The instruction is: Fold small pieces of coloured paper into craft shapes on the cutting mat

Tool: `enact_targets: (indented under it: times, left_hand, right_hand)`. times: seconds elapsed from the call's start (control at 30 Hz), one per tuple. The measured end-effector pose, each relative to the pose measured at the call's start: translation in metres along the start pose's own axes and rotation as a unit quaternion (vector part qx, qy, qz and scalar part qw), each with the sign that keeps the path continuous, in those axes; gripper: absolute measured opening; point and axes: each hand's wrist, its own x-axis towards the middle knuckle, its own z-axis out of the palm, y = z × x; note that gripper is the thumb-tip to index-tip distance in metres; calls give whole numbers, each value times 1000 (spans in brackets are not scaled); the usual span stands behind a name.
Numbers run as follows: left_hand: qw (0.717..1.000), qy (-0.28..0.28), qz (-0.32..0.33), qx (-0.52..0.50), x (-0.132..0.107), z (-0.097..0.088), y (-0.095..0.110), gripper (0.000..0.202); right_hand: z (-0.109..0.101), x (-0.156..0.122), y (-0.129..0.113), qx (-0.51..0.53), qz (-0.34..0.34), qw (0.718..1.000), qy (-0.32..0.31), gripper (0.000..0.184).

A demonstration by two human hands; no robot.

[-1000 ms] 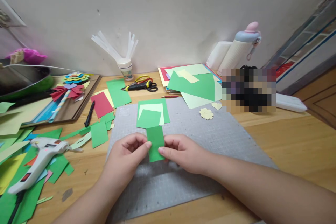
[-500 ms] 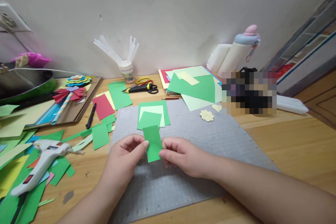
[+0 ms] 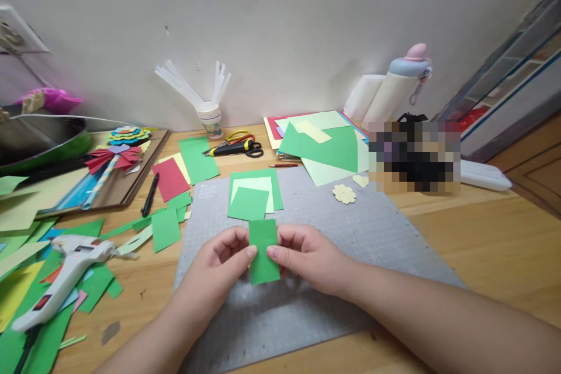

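Observation:
A small green paper rectangle (image 3: 263, 251) is held upright over the grey cutting mat (image 3: 333, 234). My left hand (image 3: 217, 269) pinches its left edge between thumb and fingers. Its right edge is pinched by my right hand (image 3: 307, 257). Just behind it on the mat lies a stack of green paper squares (image 3: 254, 190), light and dark.
A white glue gun (image 3: 56, 277) lies among green paper scraps at the left. Scissors and a utility knife (image 3: 236, 145) rest near a cup of glue sticks (image 3: 210, 117). Coloured sheets (image 3: 324, 143), a cream paper flower (image 3: 344, 193), a water bottle (image 3: 394, 90) and a black pen (image 3: 149, 194) surround the mat.
The green rectangle has straightened from a slight tilt and sits a little lower and nearer me. Both hands keep their pinch on it.

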Motion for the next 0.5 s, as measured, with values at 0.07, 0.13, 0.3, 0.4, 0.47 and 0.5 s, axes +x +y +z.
enact_targets:
  times: [0.07,0.13,0.3,0.4,0.47,0.5]
  left_hand:
    - [1000,-4,11,24,1,0,0,20]
    - [997,21,34,72,2,0,0,23]
    - [948,109,154,255,-1,-3,-3,28]
    - [899,97,242,351,-4,-2,-6,24]
    - [877,72,272,389,-6,-1,-8,21]
    - [870,61,280,402,-6,-1,-9,20]
  right_hand:
    - [0,1,1,-7,-1,1000,8,32]
    - [-1,3,2,-13,-14,999,39,29]
    - [3,0,1,-37,3,995,97,24]
    - [7,-4,0,-36,-14,998,53,29]
    - [9,-6,-2,-41,-39,998,35,20]
    - [9,-6,-3,-47,-41,997,37,15]
